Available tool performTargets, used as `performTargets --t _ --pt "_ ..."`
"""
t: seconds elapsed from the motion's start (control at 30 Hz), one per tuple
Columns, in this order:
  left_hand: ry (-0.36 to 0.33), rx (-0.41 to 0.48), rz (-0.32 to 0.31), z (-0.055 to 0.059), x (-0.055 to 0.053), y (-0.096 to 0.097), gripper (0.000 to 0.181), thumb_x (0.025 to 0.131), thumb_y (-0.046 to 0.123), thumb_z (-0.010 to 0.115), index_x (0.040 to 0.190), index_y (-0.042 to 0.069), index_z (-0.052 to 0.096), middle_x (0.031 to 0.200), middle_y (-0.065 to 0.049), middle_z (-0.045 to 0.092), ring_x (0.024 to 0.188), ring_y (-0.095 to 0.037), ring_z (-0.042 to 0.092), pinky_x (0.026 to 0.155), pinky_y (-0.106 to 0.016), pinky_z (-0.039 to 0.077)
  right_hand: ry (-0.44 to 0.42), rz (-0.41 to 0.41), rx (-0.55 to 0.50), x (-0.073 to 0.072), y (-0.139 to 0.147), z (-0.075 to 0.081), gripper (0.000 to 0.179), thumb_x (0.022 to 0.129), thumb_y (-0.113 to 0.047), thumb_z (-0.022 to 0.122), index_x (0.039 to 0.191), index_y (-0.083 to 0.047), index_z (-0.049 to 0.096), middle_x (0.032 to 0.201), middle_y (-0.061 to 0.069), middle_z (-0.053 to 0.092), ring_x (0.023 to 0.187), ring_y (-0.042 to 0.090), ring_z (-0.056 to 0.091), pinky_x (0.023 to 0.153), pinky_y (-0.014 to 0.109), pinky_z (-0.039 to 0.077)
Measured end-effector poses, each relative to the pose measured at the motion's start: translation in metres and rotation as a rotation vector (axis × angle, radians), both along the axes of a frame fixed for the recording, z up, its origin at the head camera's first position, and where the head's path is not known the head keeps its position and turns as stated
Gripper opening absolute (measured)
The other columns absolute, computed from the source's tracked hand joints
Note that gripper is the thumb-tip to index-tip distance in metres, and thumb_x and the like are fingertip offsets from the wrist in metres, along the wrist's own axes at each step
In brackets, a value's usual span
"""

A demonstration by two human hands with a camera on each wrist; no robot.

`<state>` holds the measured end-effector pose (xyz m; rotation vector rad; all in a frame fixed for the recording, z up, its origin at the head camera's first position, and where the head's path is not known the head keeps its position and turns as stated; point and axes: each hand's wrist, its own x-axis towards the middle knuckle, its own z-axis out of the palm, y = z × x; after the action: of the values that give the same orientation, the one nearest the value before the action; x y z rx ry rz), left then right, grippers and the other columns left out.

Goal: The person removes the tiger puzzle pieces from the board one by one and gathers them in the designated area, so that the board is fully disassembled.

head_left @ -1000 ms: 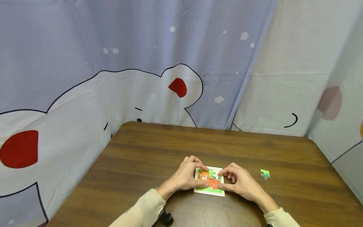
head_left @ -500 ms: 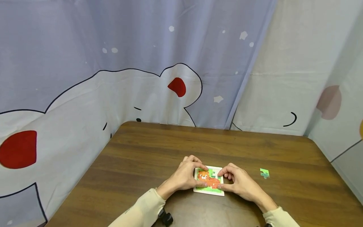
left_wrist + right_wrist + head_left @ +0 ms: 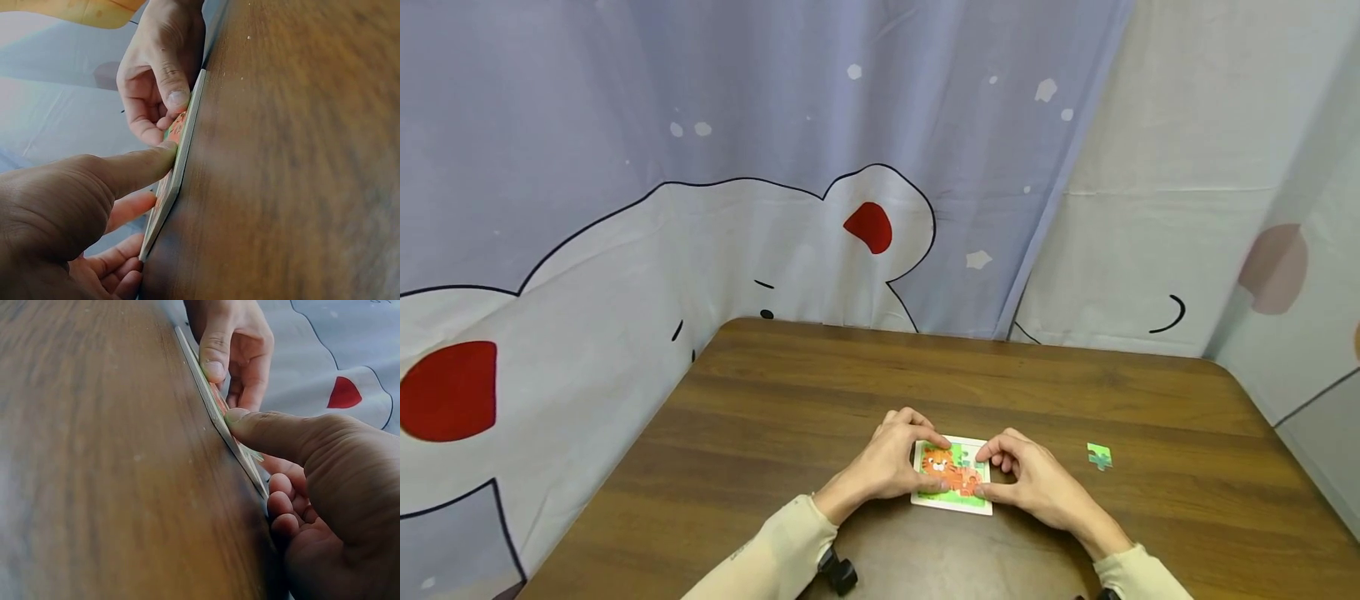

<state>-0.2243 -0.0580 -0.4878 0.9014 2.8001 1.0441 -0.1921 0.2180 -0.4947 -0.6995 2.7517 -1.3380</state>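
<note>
A small square jigsaw puzzle (image 3: 953, 502) with an orange tiger on green lies flat in a white frame. A bare white gap shows at its upper right. My left hand (image 3: 887, 458) grips the puzzle's left side, its thumb and forefinger on the picture. From the right, my right hand (image 3: 1037, 483) pinches a puzzle piece (image 3: 971, 477) with part of the tiger's body, between thumb and forefinger. In the right wrist view a green edge (image 3: 255, 454) sticks up slightly by the fingers. A loose green puzzle piece (image 3: 1100, 456) lies to the right of my right hand.
The brown wooden table (image 3: 760, 400) extends around the puzzle on all sides. Behind it and at both sides hangs a printed curtain (image 3: 775, 242), close against the table's back edge.
Both hands stay almost in place at the puzzle. The piece under the right fingers looks slightly shifted or tilted. The loose green piece has not moved on the table.
</note>
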Motion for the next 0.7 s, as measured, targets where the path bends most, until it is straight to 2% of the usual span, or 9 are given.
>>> performTargets --t 0.2,0.37,0.7 --pt "0.004 -0.002 0.0 -0.0006 -0.001 -0.0004 0.051 0.078 0.037 0.104 0.123 0.024 0.086 0.129 0.001 0.065 0.119 -0.02 0.052 0.104 -0.042 0.043 -0.03 0.044 -0.079 -0.001 0.0028 -0.001 0.033 0.088 -0.016 0.097 0.112 -0.015 0.075 0.105 0.003 0.065 0.093 0.018 0.058 0.078 0.026 0.05" --pt "0.005 -0.008 0.003 0.0002 -0.0015 0.0008 0.051 0.077 0.037 0.104 0.123 0.025 0.087 0.128 0.001 0.065 0.119 -0.02 0.052 0.104 -0.041 0.043 -0.047 0.072 -0.103 -0.002 0.005 -0.0022 0.034 0.089 -0.015 0.096 0.115 -0.014 0.074 0.105 0.002 0.07 0.089 0.019 0.06 0.074 0.025 0.051" --pt "0.0 -0.01 0.005 0.0008 -0.0012 -0.0001 0.051 0.077 0.035 0.104 0.123 0.024 0.087 0.128 0.001 0.065 0.119 -0.02 0.052 0.104 -0.041 0.043 -0.078 0.044 -0.11 -0.0027 0.0038 -0.0019 0.034 0.089 -0.013 0.095 0.117 -0.012 0.077 0.103 0.004 0.072 0.088 0.014 0.06 0.072 0.023 0.05"
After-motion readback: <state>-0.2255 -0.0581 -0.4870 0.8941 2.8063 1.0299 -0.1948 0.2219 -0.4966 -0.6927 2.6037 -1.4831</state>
